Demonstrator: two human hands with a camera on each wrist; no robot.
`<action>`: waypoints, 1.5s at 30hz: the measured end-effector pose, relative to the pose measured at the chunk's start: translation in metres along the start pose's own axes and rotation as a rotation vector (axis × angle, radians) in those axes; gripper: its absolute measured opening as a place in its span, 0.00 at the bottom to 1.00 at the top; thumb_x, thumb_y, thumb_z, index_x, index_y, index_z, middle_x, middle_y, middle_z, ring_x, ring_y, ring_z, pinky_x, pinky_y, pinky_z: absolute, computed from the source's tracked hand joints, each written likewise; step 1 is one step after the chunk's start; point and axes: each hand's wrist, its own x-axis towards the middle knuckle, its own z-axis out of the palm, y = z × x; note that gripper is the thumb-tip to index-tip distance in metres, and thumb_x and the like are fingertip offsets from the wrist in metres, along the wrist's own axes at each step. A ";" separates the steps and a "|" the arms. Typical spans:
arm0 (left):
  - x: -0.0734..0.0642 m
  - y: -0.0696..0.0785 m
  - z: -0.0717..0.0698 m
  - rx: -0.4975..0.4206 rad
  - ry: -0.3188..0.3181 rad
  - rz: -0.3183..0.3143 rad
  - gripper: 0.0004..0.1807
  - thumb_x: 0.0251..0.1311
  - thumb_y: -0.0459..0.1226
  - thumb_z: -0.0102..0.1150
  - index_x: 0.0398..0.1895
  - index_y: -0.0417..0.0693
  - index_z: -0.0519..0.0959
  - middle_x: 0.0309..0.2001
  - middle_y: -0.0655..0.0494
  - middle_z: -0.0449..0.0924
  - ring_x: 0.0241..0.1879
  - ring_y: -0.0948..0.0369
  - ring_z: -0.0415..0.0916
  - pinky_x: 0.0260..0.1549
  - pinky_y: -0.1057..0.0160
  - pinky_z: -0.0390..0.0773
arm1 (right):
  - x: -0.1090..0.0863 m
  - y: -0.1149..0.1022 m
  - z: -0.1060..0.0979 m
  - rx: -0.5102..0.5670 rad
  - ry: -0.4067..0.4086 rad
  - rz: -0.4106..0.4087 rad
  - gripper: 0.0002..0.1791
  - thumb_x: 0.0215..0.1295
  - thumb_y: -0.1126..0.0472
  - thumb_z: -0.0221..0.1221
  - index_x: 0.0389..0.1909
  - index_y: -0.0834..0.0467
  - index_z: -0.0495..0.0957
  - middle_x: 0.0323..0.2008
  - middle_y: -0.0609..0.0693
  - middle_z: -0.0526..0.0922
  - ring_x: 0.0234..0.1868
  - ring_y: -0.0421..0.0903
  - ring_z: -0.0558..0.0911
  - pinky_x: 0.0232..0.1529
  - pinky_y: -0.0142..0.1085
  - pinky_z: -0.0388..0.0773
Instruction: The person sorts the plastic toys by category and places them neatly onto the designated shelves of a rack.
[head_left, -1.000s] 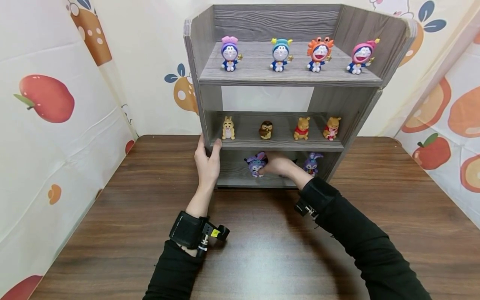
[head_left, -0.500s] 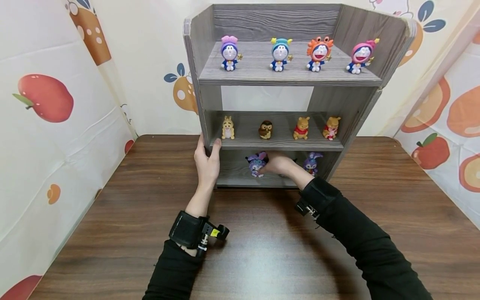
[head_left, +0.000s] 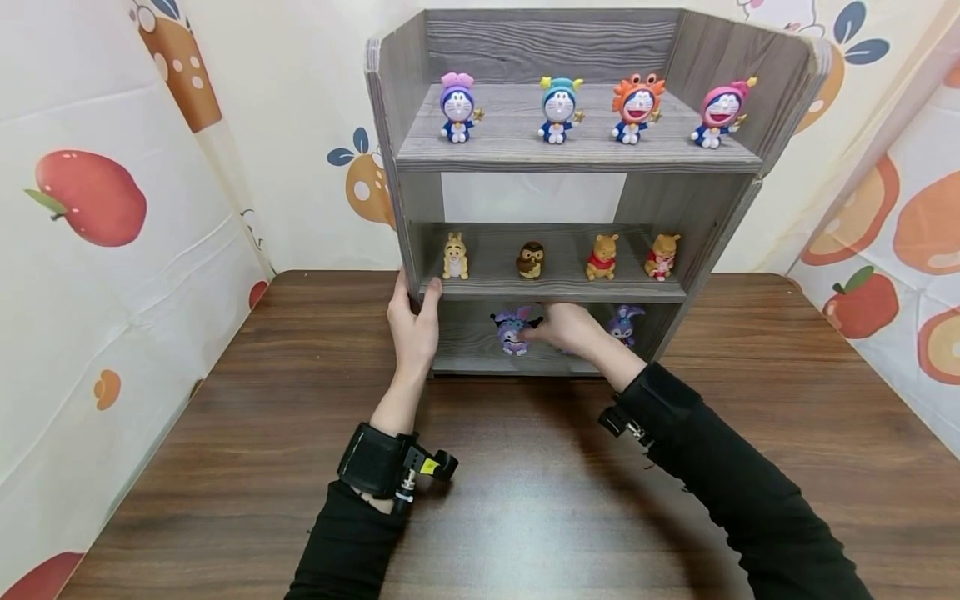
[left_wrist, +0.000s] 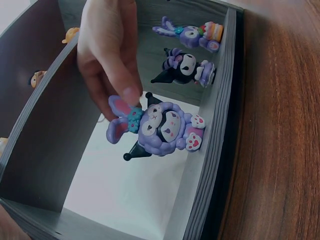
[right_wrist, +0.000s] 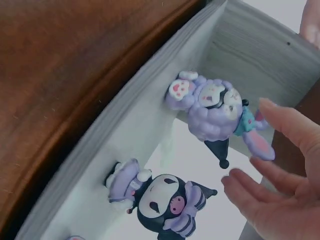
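Observation:
A purple figurine with rabbit ears, a teal bow and black-tipped horns [left_wrist: 167,127] sits on the bottom board of a grey wooden shelf [head_left: 555,164]. My right hand [head_left: 572,331] reaches into that bottom level, thumb and fingers spread apart around the figurine's ears, with a gap visible in the right wrist view. Beside it, partly hidden by this hand in the head view, is a black-hooded figurine with a striped bow [right_wrist: 167,200]. A purple rabbit figurine [head_left: 622,325] sits further right. My left hand [head_left: 415,333] grips the shelf's left side panel, its thumb on the front.
The middle board holds a yellow rabbit [head_left: 455,257], an owl [head_left: 531,260] and two bear figurines [head_left: 602,257]. Several blue-and-white cat figurines in coloured hoods [head_left: 558,110] line the top. The shelf stands at the back of a brown wooden table [head_left: 300,375].
My right hand has let go of the purple figurine and shifted slightly right, its fingers opening. The figurine stays on the bottom board. My left hand keeps its place.

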 end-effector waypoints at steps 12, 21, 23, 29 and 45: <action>-0.003 0.011 0.001 -0.001 -0.009 -0.006 0.22 0.58 0.27 0.45 0.58 0.30 0.63 0.53 0.36 0.68 0.54 0.49 0.65 0.51 0.57 0.64 | -0.054 0.010 -0.002 -0.120 0.350 -0.284 0.27 0.50 0.55 0.64 0.45 0.70 0.71 0.39 0.62 0.75 0.41 0.55 0.74 0.40 0.45 0.70; -0.002 0.010 -0.001 0.003 -0.007 -0.006 0.23 0.58 0.28 0.45 0.58 0.32 0.63 0.53 0.36 0.68 0.53 0.49 0.66 0.49 0.58 0.65 | -0.087 0.011 -0.029 0.036 0.688 -0.440 0.11 0.48 0.65 0.65 0.35 0.61 0.80 0.34 0.52 0.80 0.37 0.45 0.77 0.39 0.34 0.70; -0.002 0.010 -0.001 0.004 -0.005 -0.007 0.22 0.58 0.28 0.45 0.58 0.31 0.63 0.53 0.36 0.68 0.52 0.50 0.66 0.49 0.59 0.65 | -0.090 0.011 -0.037 0.089 0.795 -0.449 0.10 0.48 0.68 0.64 0.34 0.62 0.80 0.31 0.52 0.80 0.32 0.41 0.77 0.35 0.30 0.69; -0.003 0.011 0.000 0.009 -0.004 -0.009 0.22 0.58 0.28 0.45 0.57 0.31 0.64 0.52 0.36 0.69 0.51 0.49 0.67 0.48 0.58 0.65 | -0.093 0.021 -0.054 0.318 1.117 -0.427 0.09 0.50 0.74 0.58 0.34 0.71 0.77 0.26 0.53 0.79 0.26 0.36 0.73 0.29 0.25 0.67; -0.003 0.011 0.000 -0.002 -0.009 0.000 0.22 0.59 0.27 0.45 0.58 0.30 0.63 0.54 0.36 0.67 0.54 0.50 0.65 0.51 0.57 0.64 | -0.086 0.041 -0.061 0.524 1.274 -0.200 0.17 0.53 0.71 0.55 0.46 0.65 0.70 0.40 0.48 0.73 0.41 0.44 0.73 0.35 0.28 0.67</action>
